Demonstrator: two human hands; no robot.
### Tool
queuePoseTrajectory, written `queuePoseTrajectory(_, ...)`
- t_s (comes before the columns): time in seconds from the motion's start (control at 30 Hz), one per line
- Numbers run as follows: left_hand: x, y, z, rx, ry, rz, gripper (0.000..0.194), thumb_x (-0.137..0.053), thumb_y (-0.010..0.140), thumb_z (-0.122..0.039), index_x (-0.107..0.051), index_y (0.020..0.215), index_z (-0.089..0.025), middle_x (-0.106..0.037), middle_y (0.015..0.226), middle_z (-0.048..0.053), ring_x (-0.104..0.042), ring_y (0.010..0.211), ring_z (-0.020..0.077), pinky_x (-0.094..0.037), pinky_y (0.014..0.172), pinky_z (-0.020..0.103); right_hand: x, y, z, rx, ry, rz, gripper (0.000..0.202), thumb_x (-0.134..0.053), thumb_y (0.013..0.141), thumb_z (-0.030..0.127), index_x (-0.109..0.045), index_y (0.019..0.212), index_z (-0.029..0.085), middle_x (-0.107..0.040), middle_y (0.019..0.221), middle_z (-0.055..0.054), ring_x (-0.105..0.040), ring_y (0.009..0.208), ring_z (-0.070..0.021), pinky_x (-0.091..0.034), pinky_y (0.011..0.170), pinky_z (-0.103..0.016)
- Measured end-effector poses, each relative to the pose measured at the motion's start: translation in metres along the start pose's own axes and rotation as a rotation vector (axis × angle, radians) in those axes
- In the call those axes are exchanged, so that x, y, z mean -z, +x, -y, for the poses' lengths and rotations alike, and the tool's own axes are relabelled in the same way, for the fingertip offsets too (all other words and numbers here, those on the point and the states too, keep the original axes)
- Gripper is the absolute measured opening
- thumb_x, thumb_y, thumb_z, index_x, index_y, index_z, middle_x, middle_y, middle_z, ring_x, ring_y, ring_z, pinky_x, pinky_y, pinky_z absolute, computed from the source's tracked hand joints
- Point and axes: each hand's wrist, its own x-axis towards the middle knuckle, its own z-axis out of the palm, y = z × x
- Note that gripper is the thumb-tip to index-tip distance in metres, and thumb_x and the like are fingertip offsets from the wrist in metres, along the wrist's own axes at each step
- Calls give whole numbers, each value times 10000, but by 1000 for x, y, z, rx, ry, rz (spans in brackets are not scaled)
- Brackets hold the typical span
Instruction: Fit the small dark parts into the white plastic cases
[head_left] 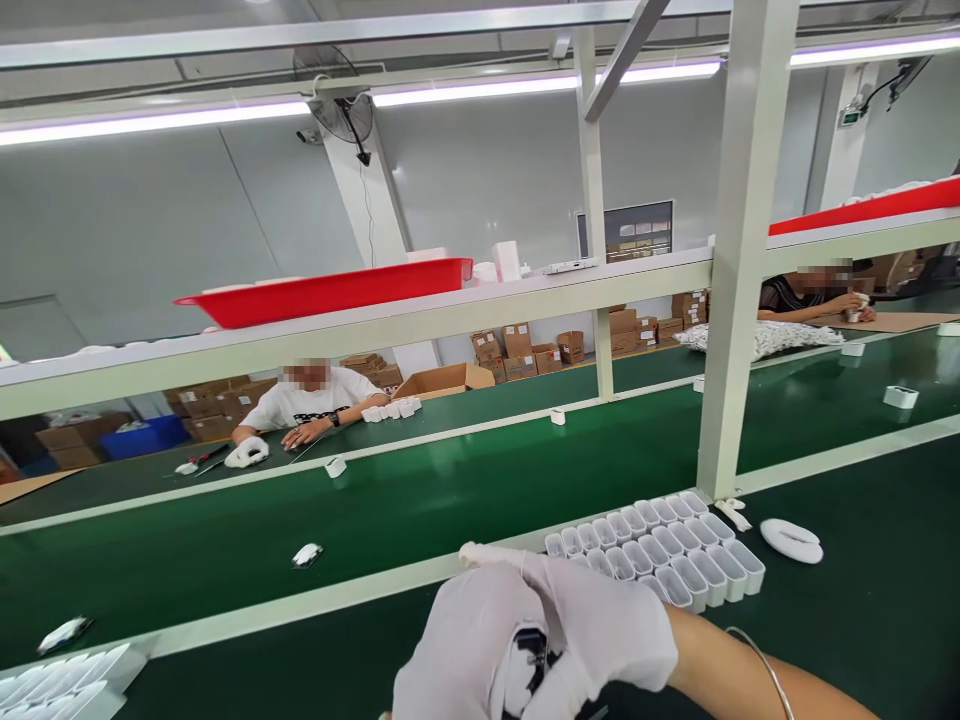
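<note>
Both of my hands wear thin white gloves and meet at the bottom centre. Between them is a small white and black part (529, 655), mostly covered by the fingers, so its kind does not show. My left hand (465, 640) is closed around it from the left. My right hand (607, 615), with a thin bangle on the wrist, presses in from the right, its fingers closed on the same part. Just beyond the right hand, rows of open white plastic cases (667, 545) stand on the dark green table.
A white oval ring (791, 540) lies right of the cases, by an upright post (731, 300). The green conveyor belt (420, 500) carries scattered white parts. More white cases (67, 685) stand at lower left. A red tray (330, 292) sits on the overhead shelf. Two people work across the belt.
</note>
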Motion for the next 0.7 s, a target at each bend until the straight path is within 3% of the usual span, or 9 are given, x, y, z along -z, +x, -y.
queuePoseTrajectory(0.1,-1,-1,1,12,-32,15,280,-586,963,-363,-622,1188,-200,-633,1222,78,-647,1008,204,-573,857,390,-5,-2,-6,52,97,-66,1321,-924,294,12,-388,1491,171,-725,1159,-64,-596,1237,-290,-391,1126,-416)
queuePoseTrajectory(0.2,-4,-2,4,30,-60,13,264,-585,964,-361,-628,1181,-217,-631,1232,77,-642,1020,205,-570,861,385,-10,-4,-7,74,104,-132,1213,-904,278,-21,-495,1404,169,-749,1057,-31,-627,1192,-287,-407,1105,-402)
queuePoseTrajectory(0.37,-11,-4,8,56,-109,-2,267,-583,964,-364,-627,1185,-220,-628,1243,79,-638,1033,209,-567,873,395,-16,-3,-4,115,44,-138,1052,-917,314,54,-572,1299,189,-739,1003,-13,-672,1087,-282,-492,998,-390)
queuePoseTrajectory(0.53,-17,-6,13,84,-166,-18,260,-587,964,-364,-631,1155,-194,-651,1170,71,-655,956,185,-579,819,365,-11,-7,2,50,-41,-204,1125,-901,307,29,-524,1358,170,-714,952,0,-679,999,-235,-518,913,-336)
queuePoseTrajectory(0.63,-22,-1,17,114,-200,-33,168,-602,946,-305,-637,1037,-168,-681,956,36,-662,789,156,-583,702,315,-3,-11,8,-19,-245,-235,1094,-870,528,207,-369,1499,239,-704,877,1,-689,814,-216,-542,815,-394)
queuePoseTrajectory(0.7,-26,7,21,139,-218,-49,73,-566,930,-215,-625,956,-182,-677,855,24,-665,744,164,-587,680,315,1,-12,9,28,-511,-363,1003,-795,655,306,-315,1535,268,-716,983,-41,-685,863,-233,-529,861,-441)
